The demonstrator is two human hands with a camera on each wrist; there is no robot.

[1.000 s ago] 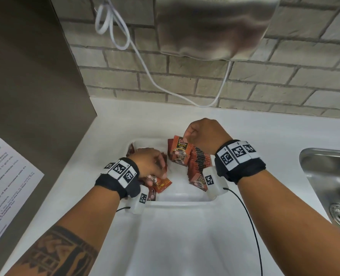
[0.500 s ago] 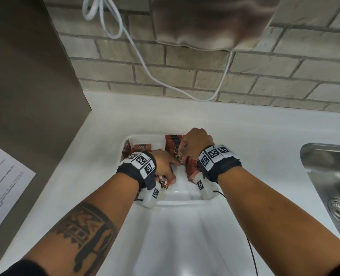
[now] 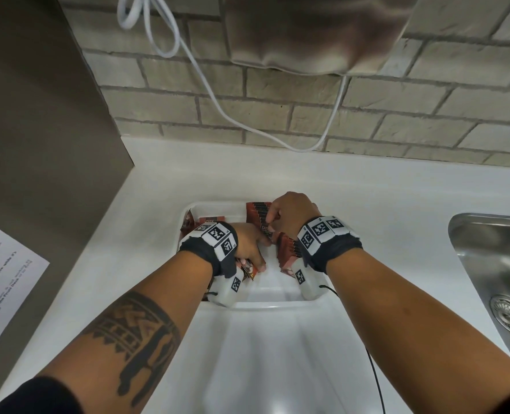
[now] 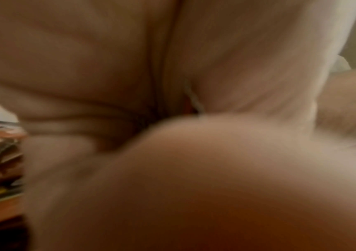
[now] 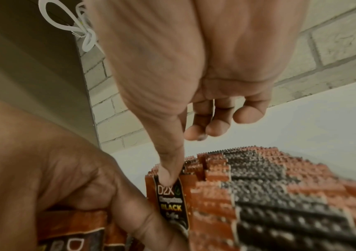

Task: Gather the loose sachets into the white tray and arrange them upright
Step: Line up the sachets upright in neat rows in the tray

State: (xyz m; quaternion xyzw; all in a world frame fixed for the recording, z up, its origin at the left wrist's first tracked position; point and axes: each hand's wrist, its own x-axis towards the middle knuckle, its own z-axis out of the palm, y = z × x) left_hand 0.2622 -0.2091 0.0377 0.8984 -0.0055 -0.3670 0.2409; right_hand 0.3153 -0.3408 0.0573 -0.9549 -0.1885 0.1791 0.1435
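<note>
The white tray [image 3: 265, 304] sits on a white counter. A row of upright red-and-black sachets [image 3: 258, 213] [image 5: 258, 178] runs along its right side. My right hand [image 3: 273, 225] [image 5: 181, 156] is over that row. Its thumb [image 5: 168, 176] presses the face of the front sachet [image 5: 170, 200]; the other fingers are curled above the row and the index finger is hidden. My left hand [image 3: 253, 249] [image 5: 65, 169] is right beside it, gripping a few sachets [image 3: 252, 271] [image 5: 71, 229]. Loose sachets [image 3: 212, 220] lie at the tray's far left. The left wrist view is a blur of palm.
A steel sink [image 3: 492, 279] lies to the right. A grey panel [image 3: 38, 144] with a printed sheet [image 3: 3, 279] stands at the left. A brick wall, a hand dryer [image 3: 307, 34] and a hanging white cable [image 3: 217, 109] are behind. A black wire [image 3: 376, 380] trails from my right wrist.
My right hand has lowered its sachets from above the tray into the upright row. My left hand has shifted right, up against the right hand. The head view has moved closer.
</note>
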